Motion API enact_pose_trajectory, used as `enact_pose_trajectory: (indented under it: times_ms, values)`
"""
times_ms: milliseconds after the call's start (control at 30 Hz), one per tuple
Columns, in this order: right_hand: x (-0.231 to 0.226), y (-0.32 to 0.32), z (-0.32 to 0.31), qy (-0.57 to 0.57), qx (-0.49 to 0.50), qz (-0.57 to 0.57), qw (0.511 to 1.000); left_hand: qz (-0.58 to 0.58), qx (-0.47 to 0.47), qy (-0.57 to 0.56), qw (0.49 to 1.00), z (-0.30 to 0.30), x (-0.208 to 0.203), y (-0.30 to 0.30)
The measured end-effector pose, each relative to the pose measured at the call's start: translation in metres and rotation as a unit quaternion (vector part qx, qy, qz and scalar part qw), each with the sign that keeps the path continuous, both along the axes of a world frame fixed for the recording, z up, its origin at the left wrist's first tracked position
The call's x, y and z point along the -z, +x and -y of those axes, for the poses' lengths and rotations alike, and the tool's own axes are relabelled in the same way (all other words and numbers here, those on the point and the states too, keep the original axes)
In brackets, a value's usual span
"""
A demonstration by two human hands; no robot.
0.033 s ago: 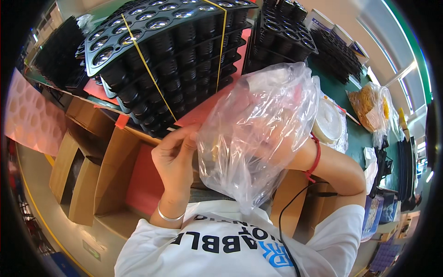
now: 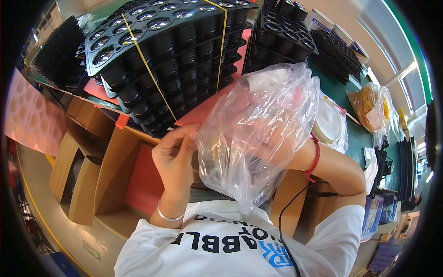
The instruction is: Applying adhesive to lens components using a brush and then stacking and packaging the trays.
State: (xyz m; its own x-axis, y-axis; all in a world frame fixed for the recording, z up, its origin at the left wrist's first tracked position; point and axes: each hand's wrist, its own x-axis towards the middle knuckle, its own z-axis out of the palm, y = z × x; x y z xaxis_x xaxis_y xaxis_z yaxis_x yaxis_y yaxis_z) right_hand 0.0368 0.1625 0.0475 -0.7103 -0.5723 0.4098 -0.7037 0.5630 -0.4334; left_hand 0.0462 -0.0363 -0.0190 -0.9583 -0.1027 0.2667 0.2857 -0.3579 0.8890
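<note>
A clear, crinkled plastic bag [image 2: 235,159] hangs in front of my chest. The fingers of my left hand [image 2: 173,157] are pinched on its left edge. From the right, my right hand [image 2: 277,138] reaches in and shows only dimly through the plastic; glare and folds hide its fingers. I cannot tell whether that hand is inside the bag or behind it. Beyond the bag stands a tall stack of black plastic trays [image 2: 170,51] with rows of round, shiny pieces in their cups, tied with yellow straps.
Open cardboard boxes [image 2: 108,177] stand below on the left, beside pink bubble sheeting [image 2: 34,115]. More loaded black trays [image 2: 286,39] sit further back. Right of the bag lie a white roll [image 2: 327,122] and a bag of yellow bands [image 2: 369,108] on the green table [image 2: 354,143].
</note>
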Motion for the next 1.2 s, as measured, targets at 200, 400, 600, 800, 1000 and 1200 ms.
enact_pose_trajectory:
  times_ms: [200,400,600,800,1000,1200]
  values:
    - [0.015,-0.008,0.013,-0.033,-0.004,0.034,0.999,-0.006,0.067,0.047,0.997,-0.01,-0.001,0.003]
    - [-0.004,0.002,0.023,0.078,0.013,0.03,0.996,-0.033,0.113,0.016,0.993,-0.013,0.005,0.001]
    - [-0.003,0.005,0.021,0.034,0.059,-0.004,0.998,-0.009,0.094,0.064,0.993,-0.013,0.001,-0.004]
    - [0.001,-0.005,0.011,0.022,-0.001,-0.158,0.987,0.068,0.111,0.195,0.972,-0.002,-0.005,-0.006]
    - [-0.006,0.004,0.021,0.049,0.045,-0.061,0.996,0.08,0.192,0.254,0.944,-0.003,-0.009,0.002]
    - [0.009,-0.005,0.015,0.121,0.056,-0.122,0.984,0.042,0.197,0.172,0.964,-0.002,-0.007,0.004]
